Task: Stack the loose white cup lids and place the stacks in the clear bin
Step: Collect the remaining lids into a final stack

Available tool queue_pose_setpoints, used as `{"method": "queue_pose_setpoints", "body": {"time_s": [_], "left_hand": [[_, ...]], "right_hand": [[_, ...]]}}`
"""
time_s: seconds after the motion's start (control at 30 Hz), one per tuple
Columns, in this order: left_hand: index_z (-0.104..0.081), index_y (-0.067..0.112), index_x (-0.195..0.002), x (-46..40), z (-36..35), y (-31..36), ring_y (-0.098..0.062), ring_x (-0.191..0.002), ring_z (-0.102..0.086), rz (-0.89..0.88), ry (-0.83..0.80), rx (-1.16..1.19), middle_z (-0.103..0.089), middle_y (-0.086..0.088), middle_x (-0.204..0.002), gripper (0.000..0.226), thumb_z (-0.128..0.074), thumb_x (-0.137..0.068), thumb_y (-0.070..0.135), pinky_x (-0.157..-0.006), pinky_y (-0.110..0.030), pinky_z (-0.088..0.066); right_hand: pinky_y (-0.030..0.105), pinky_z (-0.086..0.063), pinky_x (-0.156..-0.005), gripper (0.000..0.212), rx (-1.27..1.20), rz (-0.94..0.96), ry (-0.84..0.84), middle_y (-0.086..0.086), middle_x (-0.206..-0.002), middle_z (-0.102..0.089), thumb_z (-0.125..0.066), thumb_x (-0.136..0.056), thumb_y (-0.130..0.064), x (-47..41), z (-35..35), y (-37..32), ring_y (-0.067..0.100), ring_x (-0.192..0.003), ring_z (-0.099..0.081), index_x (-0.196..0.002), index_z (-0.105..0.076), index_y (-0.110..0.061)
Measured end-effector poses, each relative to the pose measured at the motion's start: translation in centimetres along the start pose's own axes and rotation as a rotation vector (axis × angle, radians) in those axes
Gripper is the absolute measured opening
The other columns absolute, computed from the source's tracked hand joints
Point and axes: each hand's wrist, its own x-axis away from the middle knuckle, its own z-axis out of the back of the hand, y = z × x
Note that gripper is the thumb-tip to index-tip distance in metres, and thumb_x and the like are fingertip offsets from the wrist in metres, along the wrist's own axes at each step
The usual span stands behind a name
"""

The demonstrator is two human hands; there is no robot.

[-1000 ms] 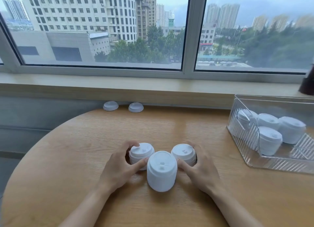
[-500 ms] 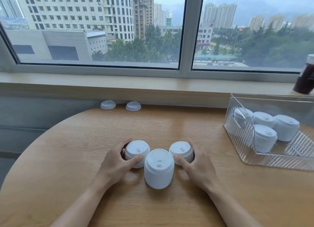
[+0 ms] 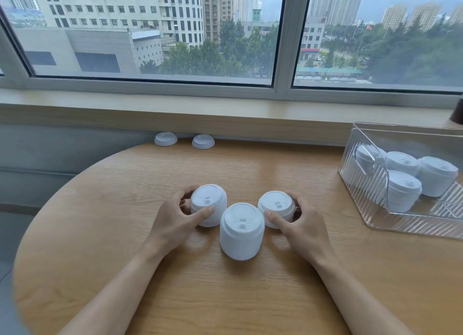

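Three stacks of white cup lids stand on the round wooden table [image 3: 225, 297]. My left hand [image 3: 175, 222] grips the left stack [image 3: 208, 201], thumb in front and fingers behind it. My right hand [image 3: 303, 229] grips the shorter right stack [image 3: 276, 205] the same way. Between them, nearer to me, the tallest stack [image 3: 242, 230] stands untouched. Two loose lids [image 3: 165, 138] [image 3: 203, 141] lie at the table's far edge under the sill. The clear bin [image 3: 370, 216] at the right holds several lid stacks [image 3: 403, 190].
A window sill [image 3: 225, 109] runs along the far side of the table. A dark object [image 3: 457, 115] shows at the right edge, on the sill behind the bin. The table's curved left edge drops to the floor.
The left stack now sits higher in my left hand, seemingly lifted a little. My right hand's grip stays the same, and the camera has moved slightly.
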Motion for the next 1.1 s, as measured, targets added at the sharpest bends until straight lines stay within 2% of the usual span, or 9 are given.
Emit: {"method": "queue_pose_setpoints", "body": {"time_s": [0.2,0.27,0.37,0.5,0.57,0.67,0.87,1.0,1.1], "left_hand": [[-0.066,0.033,-0.122,0.1,0.0,-0.4,-0.002,-0.102,-0.071,0.047,0.026,0.102,-0.073,0.01,-0.118,0.075,-0.083,-0.058,0.068,-0.091,-0.027,-0.058],[-0.066,0.033,-0.121,0.0,0.0,-0.4,-0.002,-0.103,-0.07,0.04,0.04,0.108,-0.072,0.01,-0.118,0.075,-0.085,-0.057,0.069,-0.091,-0.028,-0.057],[-0.065,0.035,-0.12,0.2,0.1,-0.3,0.003,-0.107,-0.067,0.025,0.054,0.097,-0.071,0.012,-0.118,0.076,-0.086,-0.056,0.069,-0.092,-0.025,-0.055],[-0.063,0.036,-0.129,0.3,0.2,-0.2,-0.002,-0.113,-0.066,0.008,0.066,0.101,-0.069,0.013,-0.124,0.081,-0.084,-0.058,0.068,-0.092,-0.024,-0.056],[-0.062,0.036,-0.13,0.3,0.2,-0.2,-0.004,-0.114,-0.067,0.003,0.087,0.119,-0.069,0.011,-0.126,0.082,-0.083,-0.058,0.069,-0.091,-0.024,-0.057],[-0.062,0.037,-0.129,0.3,0.2,-0.1,-0.005,-0.119,-0.063,-0.016,0.124,0.105,-0.068,0.012,-0.126,0.077,-0.08,-0.061,0.069,-0.101,-0.031,-0.053],[-0.064,0.032,-0.125,0.5,0.3,0.0,0.01,-0.104,-0.065,-0.033,0.159,0.122,-0.071,0.013,-0.118,0.075,-0.079,-0.062,0.069,-0.081,-0.01,-0.052],[-0.063,0.026,-0.131,0.9,0.2,0.4,0.0,-0.116,-0.062,-0.085,0.158,0.058,-0.068,0.015,-0.125,0.076,-0.074,-0.068,0.068,-0.103,-0.027,-0.05],[-0.06,0.03,-0.129,1.8,-0.2,1.0,0.0,-0.119,-0.058,-0.172,0.162,-0.018,-0.064,0.021,-0.128,0.068,-0.07,-0.073,0.066,-0.105,-0.029,-0.046]], "right_hand": [[0.019,-0.054,-0.084,0.066,-0.104,-0.016,0.009,-0.015,-0.11,-0.069,-0.096,-0.066,-0.043,0.1,0.1,0.2,-0.002,-0.1,-0.066,-0.121,-0.061,-0.029],[0.017,-0.054,-0.083,0.068,-0.133,-0.018,0.015,-0.013,-0.11,-0.069,-0.097,-0.064,-0.044,0.1,0.2,0.1,-0.003,-0.099,-0.066,-0.119,-0.059,-0.03],[0.026,-0.056,-0.092,0.068,-0.181,-0.006,0.026,-0.012,-0.115,-0.069,-0.098,-0.065,-0.043,0.3,0.4,-0.4,-0.001,-0.107,-0.064,-0.12,-0.059,-0.029],[0.019,-0.049,-0.097,0.082,-0.255,0.049,0.076,-0.021,-0.123,-0.066,-0.088,-0.062,-0.064,1.1,0.6,-1.6,-0.012,-0.116,-0.057,-0.131,-0.059,-0.031],[0.018,-0.045,-0.1,0.087,-0.283,0.097,0.096,-0.02,-0.13,-0.064,-0.08,-0.063,-0.071,1.9,0.5,-2.4,-0.009,-0.121,-0.055,-0.137,-0.058,-0.032],[0.028,-0.046,-0.106,0.075,-0.298,0.171,0.066,-0.019,-0.133,-0.062,-0.078,-0.068,-0.07,3.2,-0.2,-3.9,0.002,-0.128,-0.055,-0.133,-0.06,-0.038],[0.02,-0.044,-0.106,0.074,-0.297,0.183,-0.071,-0.02,-0.129,-0.064,-0.084,-0.064,-0.067,4.8,-2.0,-5.1,0.002,-0.13,-0.054,-0.128,-0.061,-0.038],[0.009,-0.04,-0.103,0.083,-0.269,0.167,-0.128,-0.019,-0.132,-0.062,-0.092,-0.068,-0.056,5.1,-2.7,-4.9,-0.005,-0.128,-0.053,-0.138,-0.057,-0.031],[0.016,-0.042,-0.106,0.084,-0.22,0.186,-0.138,-0.018,-0.132,-0.061,-0.09,-0.068,-0.059,5.1,-2.9,-4.7,-0.001,-0.129,-0.053,-0.139,-0.056,-0.03]]}}
